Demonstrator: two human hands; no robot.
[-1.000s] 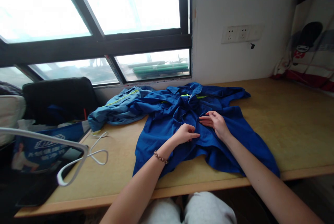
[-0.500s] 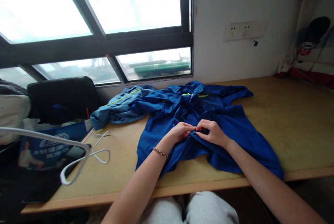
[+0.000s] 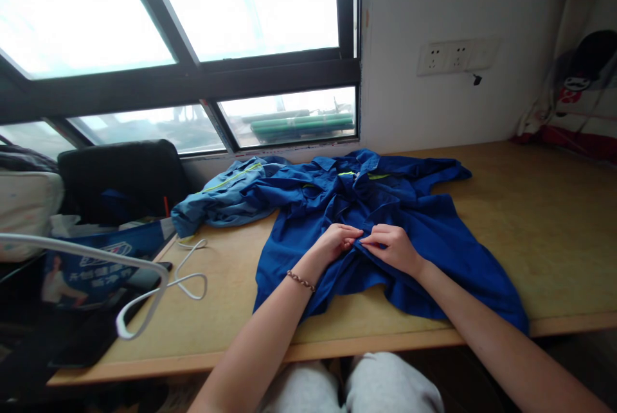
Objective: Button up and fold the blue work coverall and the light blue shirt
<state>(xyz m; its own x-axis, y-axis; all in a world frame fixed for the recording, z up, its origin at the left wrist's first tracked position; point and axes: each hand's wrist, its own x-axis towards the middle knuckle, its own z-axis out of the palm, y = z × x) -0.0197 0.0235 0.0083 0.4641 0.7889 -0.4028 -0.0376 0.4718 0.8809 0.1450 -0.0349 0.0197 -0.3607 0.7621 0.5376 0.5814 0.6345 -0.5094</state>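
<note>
Head view: left hand [image 3: 336,243] and right hand [image 3: 393,249], nearly closed, are pinching the near front of the blue shirt [image 3: 414,217] on the table [image 3: 535,239], perhaps joining its halves, too small to tell, and calling next for steady pinching.

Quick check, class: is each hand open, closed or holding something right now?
Left hand: closed, pinching the blue, collared cloth shirt at its front.
Right hand: closed, pinching the same shirt, fingertips close to the left's.
</note>
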